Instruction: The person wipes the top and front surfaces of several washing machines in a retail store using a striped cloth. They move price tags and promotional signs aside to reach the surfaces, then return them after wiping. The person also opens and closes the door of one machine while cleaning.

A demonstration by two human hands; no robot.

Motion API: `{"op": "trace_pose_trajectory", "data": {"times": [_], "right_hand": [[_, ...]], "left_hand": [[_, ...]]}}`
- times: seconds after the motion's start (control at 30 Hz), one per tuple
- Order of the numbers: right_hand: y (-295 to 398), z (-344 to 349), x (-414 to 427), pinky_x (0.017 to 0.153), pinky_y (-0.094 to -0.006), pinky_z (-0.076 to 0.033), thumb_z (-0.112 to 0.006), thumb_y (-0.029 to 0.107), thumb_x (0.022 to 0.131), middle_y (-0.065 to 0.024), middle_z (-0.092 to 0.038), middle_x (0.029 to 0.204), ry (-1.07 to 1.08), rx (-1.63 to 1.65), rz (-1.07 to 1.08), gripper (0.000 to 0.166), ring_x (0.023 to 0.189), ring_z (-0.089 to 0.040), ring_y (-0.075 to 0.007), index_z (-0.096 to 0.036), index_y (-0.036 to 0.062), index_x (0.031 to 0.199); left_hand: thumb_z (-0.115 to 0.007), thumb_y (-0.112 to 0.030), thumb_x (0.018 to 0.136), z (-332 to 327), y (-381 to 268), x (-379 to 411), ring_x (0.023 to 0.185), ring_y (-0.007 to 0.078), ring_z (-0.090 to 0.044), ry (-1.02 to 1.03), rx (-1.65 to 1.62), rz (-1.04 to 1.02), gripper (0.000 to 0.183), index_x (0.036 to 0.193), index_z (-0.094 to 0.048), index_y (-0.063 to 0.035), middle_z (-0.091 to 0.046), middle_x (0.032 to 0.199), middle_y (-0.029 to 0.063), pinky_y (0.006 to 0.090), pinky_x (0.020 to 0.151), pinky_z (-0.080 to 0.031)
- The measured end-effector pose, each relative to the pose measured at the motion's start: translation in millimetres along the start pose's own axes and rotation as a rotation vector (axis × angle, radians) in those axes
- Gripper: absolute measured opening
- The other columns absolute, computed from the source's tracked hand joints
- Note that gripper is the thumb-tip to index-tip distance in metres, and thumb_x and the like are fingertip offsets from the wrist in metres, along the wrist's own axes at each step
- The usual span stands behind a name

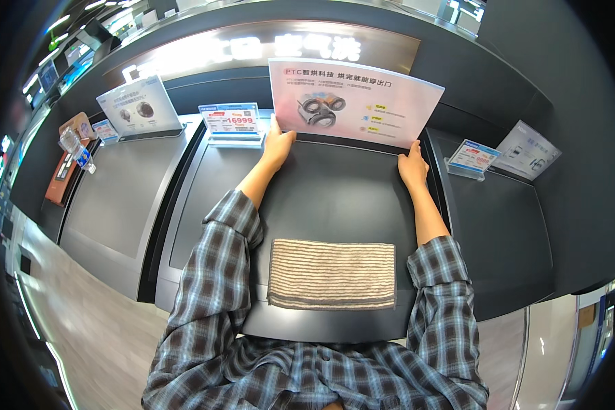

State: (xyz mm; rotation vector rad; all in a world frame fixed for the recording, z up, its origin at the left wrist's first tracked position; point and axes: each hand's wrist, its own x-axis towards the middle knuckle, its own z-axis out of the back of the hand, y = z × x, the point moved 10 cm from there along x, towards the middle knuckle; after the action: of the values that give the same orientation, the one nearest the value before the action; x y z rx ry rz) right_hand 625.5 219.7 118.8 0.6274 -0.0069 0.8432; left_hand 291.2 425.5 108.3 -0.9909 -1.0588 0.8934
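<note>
A large pinkish-white display sign (356, 102) with printed text and a picture of machine parts stands tilted at the back of the dark appliance top (338, 195). My left hand (278, 143) grips its lower left edge, and my right hand (414, 166) has hold of the lower right corner. Close to my body, a folded striped cloth (333, 275), beige and dark grey, lies flat on the same top. Just left of my left hand is a price card in a clear stand (231, 123).
A silver-grey appliance (115, 200) on the left bears another sign (140, 110). A plastic water bottle (77, 148) lies near a brown box (61, 177). On the right appliance (499, 220) are a price card (472, 158) and a sign (528, 151). A lit panel (266, 48) rises behind.
</note>
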Motion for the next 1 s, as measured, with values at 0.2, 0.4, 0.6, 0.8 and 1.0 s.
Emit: {"op": "trace_pose_trajectory", "data": {"times": [0.2,0.4,0.6,0.8,1.0], "right_hand": [[-0.4,-5.3,10.3,0.113,-0.0462,-0.023,-0.046,0.018,0.09,-0.0226,-0.033,0.151,0.006,-0.026,0.035,0.069,0.142,-0.029,-0.0278,-0.018,-0.006,0.149],[2.5,-6.4,15.3,0.113,-0.048,-0.022,-0.041,0.018,0.093,-0.0211,-0.031,0.152,0.018,-0.041,0.035,0.065,0.143,-0.028,-0.0275,-0.017,-0.0043,0.149],[-0.6,-12.7,25.3,0.114,-0.0498,-0.02,-0.038,0.024,0.094,-0.0224,-0.029,0.153,0.033,-0.052,0.034,0.065,0.144,-0.026,-0.0278,-0.017,-0.005,0.149],[4.2,-12.8,29.2,0.113,-0.0516,-0.021,-0.038,0.026,0.094,-0.0235,-0.031,0.151,0.022,-0.078,0.04,0.068,0.144,-0.025,-0.0285,-0.016,-0.008,0.148],[17.1,-13.8,22.4,0.113,-0.0525,-0.021,-0.038,0.029,0.095,-0.0233,-0.031,0.151,0.058,-0.106,0.018,0.07,0.145,-0.023,-0.0275,-0.013,-0.0078,0.149]], "left_hand": [[-0.061,-0.014,0.074,2.9,-4.5,7.1,0.079,0.0267,-0.065,-0.026,0.167,-0.076,0.088,0.149,-0.019,0.0056,-0.067,0.084,0.0178,0.034,0.078,-0.049],[-0.06,-0.012,0.074,3.1,-2.2,15.1,0.09,0.0316,-0.066,-0.033,0.15,-0.126,0.078,0.144,-0.03,0.0015,-0.067,0.098,0.0223,0.0375,0.085,-0.048],[-0.061,-0.012,0.074,3.3,-7.1,16.1,0.105,0.0348,-0.062,-0.056,0.228,-0.166,0.075,0.142,-0.032,0.0023,-0.063,0.112,0.0262,0.0371,0.092,-0.045],[-0.061,-0.013,0.075,0.3,-8.4,15.6,0.101,0.037,-0.063,-0.022,0.207,-0.157,0.078,0.144,-0.028,0.0042,-0.064,0.108,0.0275,0.0383,0.09,-0.046],[-0.061,-0.013,0.075,5.2,-7.4,14.0,0.099,0.0392,-0.063,-0.052,0.317,-0.162,0.088,0.148,-0.017,0.0054,-0.063,0.107,0.0296,0.04,0.09,-0.046]]}}
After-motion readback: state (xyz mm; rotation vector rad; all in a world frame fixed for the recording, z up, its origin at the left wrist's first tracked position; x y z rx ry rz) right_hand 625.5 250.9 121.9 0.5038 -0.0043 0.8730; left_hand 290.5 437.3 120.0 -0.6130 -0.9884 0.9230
